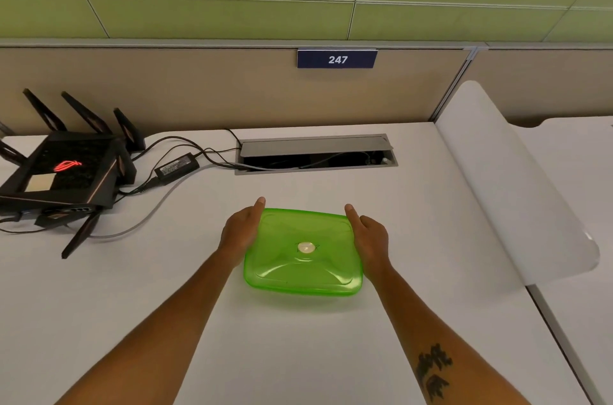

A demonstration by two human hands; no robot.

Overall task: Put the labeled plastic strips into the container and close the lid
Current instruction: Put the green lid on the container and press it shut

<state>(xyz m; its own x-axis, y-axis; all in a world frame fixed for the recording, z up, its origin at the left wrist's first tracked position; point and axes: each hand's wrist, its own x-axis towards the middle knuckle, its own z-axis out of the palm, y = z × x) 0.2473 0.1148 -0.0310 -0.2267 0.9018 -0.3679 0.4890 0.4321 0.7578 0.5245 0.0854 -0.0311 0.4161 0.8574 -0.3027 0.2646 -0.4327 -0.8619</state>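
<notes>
Translucent lime-green plastic makes up the shallow, rounded-rectangular container [303, 285], which sits on the smooth matte white desk [298, 355], near the middle of the view. Its glossy green lid [292, 235] lies flat on top, with a raised, softly dished panel and a small round whitish button [306, 247] at its centre; faint dark pen marks show beside the button. The container's long axis runs left to right across the desk, its far edge tilted slightly down to the right. Through the tinted plastic I cannot tell what is inside.

The left hand [239, 232] lies flat against the container's left side, fingers straight and together, pointing away from the person. The right hand [371, 238] presses the right side likewise, its fingers loosely extended. Both palms clamp the box between them rather than curling around it.

Far left stands an angular black router [63, 169] with blade-like antennas and a glowing red logo, beside a black power brick [176, 166] with trailing cables. Behind, a grey metal cable hatch [315, 152] stands open, below a navy "247" sign [337, 58].
</notes>
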